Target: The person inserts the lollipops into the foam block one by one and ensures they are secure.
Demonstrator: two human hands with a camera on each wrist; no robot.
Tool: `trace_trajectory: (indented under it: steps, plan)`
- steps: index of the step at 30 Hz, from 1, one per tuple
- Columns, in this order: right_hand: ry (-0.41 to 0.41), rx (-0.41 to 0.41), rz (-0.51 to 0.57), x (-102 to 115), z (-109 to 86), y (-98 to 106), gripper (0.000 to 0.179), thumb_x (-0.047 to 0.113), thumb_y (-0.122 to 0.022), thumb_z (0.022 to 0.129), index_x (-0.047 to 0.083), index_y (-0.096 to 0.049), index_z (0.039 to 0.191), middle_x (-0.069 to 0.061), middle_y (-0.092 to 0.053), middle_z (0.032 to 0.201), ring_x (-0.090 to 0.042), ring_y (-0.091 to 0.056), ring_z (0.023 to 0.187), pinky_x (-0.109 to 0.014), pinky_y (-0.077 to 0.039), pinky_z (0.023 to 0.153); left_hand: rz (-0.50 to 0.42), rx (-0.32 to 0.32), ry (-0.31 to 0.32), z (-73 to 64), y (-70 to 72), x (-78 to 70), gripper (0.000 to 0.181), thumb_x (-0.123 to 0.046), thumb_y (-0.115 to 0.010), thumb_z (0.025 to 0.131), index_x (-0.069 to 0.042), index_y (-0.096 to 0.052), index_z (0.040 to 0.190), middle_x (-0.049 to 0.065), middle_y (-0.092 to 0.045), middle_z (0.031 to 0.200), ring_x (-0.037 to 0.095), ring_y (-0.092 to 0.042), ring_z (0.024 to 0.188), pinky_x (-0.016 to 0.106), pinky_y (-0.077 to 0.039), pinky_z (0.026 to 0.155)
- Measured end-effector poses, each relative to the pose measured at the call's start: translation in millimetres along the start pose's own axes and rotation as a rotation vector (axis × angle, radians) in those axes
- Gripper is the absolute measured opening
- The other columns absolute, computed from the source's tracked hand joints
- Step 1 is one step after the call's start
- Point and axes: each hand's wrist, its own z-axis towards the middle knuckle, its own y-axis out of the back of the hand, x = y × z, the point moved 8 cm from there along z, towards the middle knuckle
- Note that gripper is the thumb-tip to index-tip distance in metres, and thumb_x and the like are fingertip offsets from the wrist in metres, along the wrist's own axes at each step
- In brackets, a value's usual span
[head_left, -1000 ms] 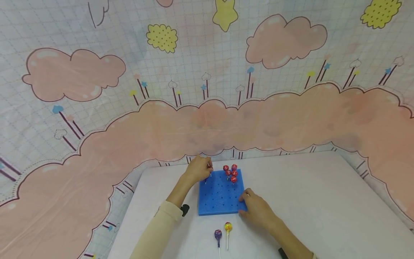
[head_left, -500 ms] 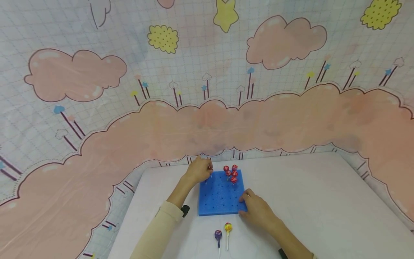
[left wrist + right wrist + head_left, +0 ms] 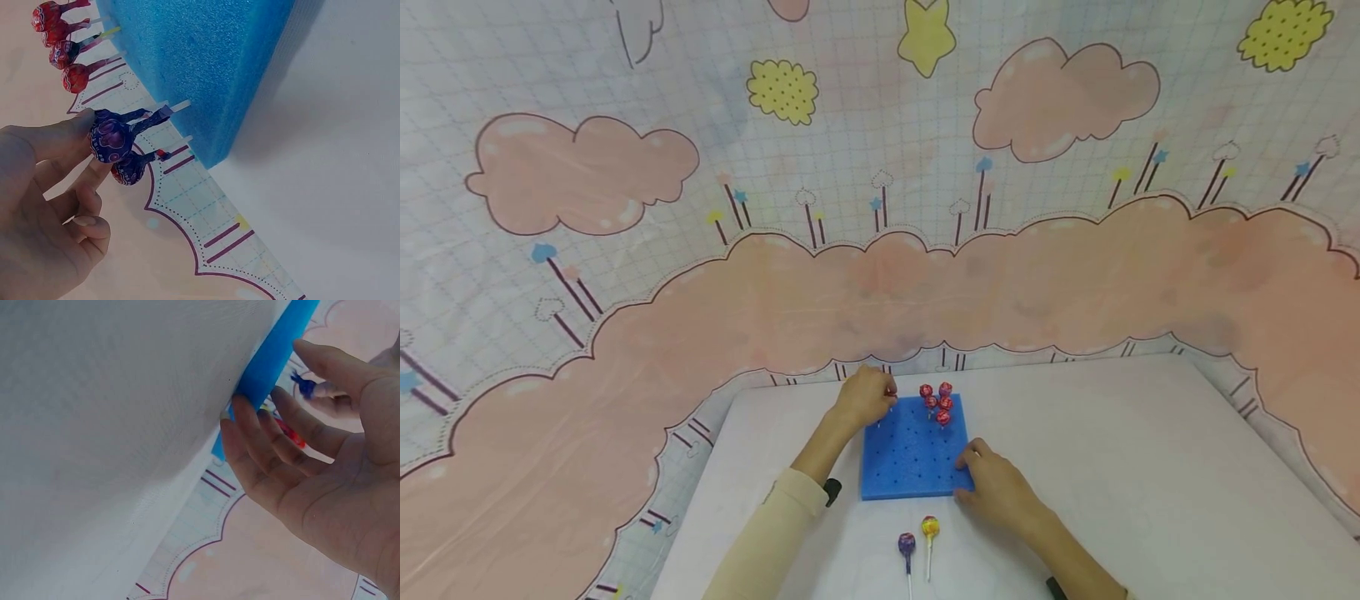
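A blue foam board (image 3: 913, 458) dotted with small holes lies on the table. At its far left corner my left hand (image 3: 865, 396) pinches the wrapped head of a purple lollipop (image 3: 112, 139), whose stick points down at the foam. Close beside it, another purple lollipop (image 3: 129, 169) stands at the board's edge, untouched by the fingertips. My right hand (image 3: 1000, 487) rests at the near right corner, its loosely bent fingers (image 3: 250, 434) touching the board's side. Several red-wrapped lollipops (image 3: 943, 417) stand upright at the board's far right.
In front of the board a purple-wrapped lollipop (image 3: 907, 543) and a yellow one (image 3: 930, 527) lie on the white table (image 3: 1112, 467). Behind the table's far edge hangs a patterned cloth (image 3: 880, 292) with clouds.
The left hand has shifted very slightly, still at the same corner. The right hand and the board stay put; the whole head view has drifted a little.
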Motion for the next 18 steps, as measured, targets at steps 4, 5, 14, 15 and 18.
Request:
trace_trajectory:
  steps: [4,5,14,15,18]
  plan:
    - [-0.002,0.002,0.0,1.1,0.0,-0.4,0.035,0.02,-0.09,0.083,0.007,-0.071,0.108,-0.006,-0.062,0.114,-0.022,-0.067,0.098,-0.042,-0.062,0.09,0.001,-0.006,0.012,-2.3,1.9,-0.6,0.017,-0.017,-0.078,0.093,-0.01,-0.079,0.109,0.006,-0.071,0.096,0.024,-0.062,0.097,0.04,-0.06,0.079]
    - [-0.002,0.003,-0.001,1.3,0.0,-0.7,0.035,0.02,-0.09,0.083,0.007,-0.071,0.108,-0.006,-0.062,0.114,-0.022,-0.067,0.098,-0.042,-0.062,0.09,0.001,-0.008,0.015,-3.2,2.8,-0.6,0.02,-0.017,-0.079,0.093,-0.011,-0.078,0.112,0.007,-0.071,0.098,0.024,-0.063,0.098,0.04,-0.06,0.079]
    - [-0.019,0.008,-0.009,0.5,0.0,-3.1,0.037,0.022,-0.09,0.083,0.007,-0.071,0.111,-0.005,-0.062,0.115,-0.021,-0.067,0.1,-0.04,-0.062,0.091,-0.024,-0.078,0.033,-19.5,20.6,-4.1,0.028,-0.019,-0.081,0.092,-0.011,-0.074,0.118,0.006,-0.063,0.105,0.022,-0.064,0.096,0.038,-0.061,0.082]
    - [-0.022,0.007,-0.009,0.2,0.1,-3.1,0.037,0.021,-0.09,0.083,0.007,-0.071,0.111,-0.005,-0.062,0.115,-0.021,-0.067,0.1,-0.04,-0.062,0.091,-0.03,-0.09,0.034,-22.6,23.2,-5.3,0.028,-0.018,-0.081,0.092,-0.01,-0.074,0.118,0.006,-0.063,0.105,0.022,-0.064,0.096,0.038,-0.061,0.083]
    - [-0.028,0.006,-0.008,0.0,0.2,-3.2,0.037,0.022,-0.09,0.083,0.007,-0.072,0.112,-0.004,-0.062,0.115,-0.021,-0.067,0.101,-0.04,-0.062,0.092,-0.05,-0.119,0.037,-32.7,30.6,-10.0,0.028,-0.015,-0.081,0.092,-0.01,-0.074,0.118,0.006,-0.062,0.105,0.021,-0.063,0.096,0.038,-0.061,0.083]
